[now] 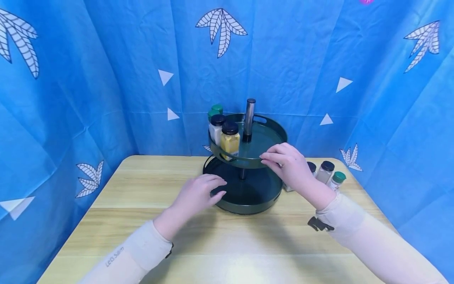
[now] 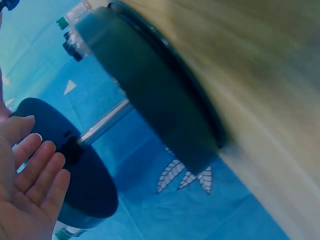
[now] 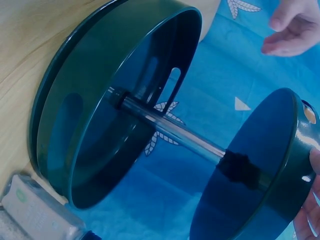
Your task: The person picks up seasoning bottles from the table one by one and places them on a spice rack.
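A dark green two-tier round organizer stands on the table, its upper tray (image 1: 264,142) joined to the lower tray (image 1: 248,193) by a metal post (image 1: 250,118). My right hand (image 1: 289,161) pinches the upper tray's front right rim between thumb and fingertips. Beside the lower tray's front left, my left hand (image 1: 200,193) is held with relaxed, slightly bent fingers and nothing in it. On the upper tray's left side sit a black-lidded jar of yellow contents (image 1: 230,144), a black-lidded jar of white contents (image 1: 215,132) and green-lidded ones behind.
Right of the organizer, partly behind my right hand and forearm, stand several seasoning jars, among them a black-lidded jar (image 1: 324,171) and a green-lidded jar (image 1: 337,179). A blue patterned curtain (image 1: 142,71) surrounds the wooden table (image 1: 149,177) at the back and sides.
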{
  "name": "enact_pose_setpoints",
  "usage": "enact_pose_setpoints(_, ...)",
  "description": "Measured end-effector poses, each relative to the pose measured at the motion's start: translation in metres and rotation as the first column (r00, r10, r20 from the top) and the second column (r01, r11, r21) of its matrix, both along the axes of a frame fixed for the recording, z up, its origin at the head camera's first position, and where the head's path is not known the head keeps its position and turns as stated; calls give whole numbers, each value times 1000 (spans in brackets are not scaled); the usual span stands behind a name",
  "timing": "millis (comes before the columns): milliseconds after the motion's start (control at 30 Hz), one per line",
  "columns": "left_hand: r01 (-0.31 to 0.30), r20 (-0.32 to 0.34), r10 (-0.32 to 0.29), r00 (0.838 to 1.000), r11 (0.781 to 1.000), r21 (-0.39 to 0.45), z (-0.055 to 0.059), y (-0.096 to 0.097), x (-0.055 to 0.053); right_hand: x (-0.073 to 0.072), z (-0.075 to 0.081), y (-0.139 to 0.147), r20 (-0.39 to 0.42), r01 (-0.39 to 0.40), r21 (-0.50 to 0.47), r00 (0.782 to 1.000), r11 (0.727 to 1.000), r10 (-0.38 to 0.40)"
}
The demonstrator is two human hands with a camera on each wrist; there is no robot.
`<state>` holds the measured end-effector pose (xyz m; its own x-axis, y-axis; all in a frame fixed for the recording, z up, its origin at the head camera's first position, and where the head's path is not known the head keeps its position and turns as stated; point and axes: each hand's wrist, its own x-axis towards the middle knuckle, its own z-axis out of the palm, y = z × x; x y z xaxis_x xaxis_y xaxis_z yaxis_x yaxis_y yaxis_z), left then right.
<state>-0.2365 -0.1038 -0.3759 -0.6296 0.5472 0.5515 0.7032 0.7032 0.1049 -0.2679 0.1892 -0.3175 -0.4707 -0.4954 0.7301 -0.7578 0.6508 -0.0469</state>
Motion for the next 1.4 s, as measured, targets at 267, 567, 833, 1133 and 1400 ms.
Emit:
enact_pose_setpoints(267, -32, 29, 33, 999, 999, -23, -19, -5, -8, 0, 0, 0, 2, 3, -2, 1000, 1000, -3)
enact_pose_setpoints(567, 7, 104, -1, 995, 998, -62, -34, -8, -18, 1, 0, 0, 6, 10, 3, 1000, 1000, -10)
enact_pose_setpoints(833, -10, 149, 23, 989, 996, -86, -49, -14, -26, 0, -1, 0, 8, 4, -5, 1000, 1000, -4)
enact_pose_setpoints(1133, 5, 142, 6, 990, 997, -79, -58, -17, -31, 0, -1, 0, 8, 3, -10, 1000, 1000, -3)
enact_pose_setpoints(1400, 14, 156, 1, 988, 995, -95, -62, -17, -33, 1, -2, 0, 6, 4, -12, 1000, 1000, -3)
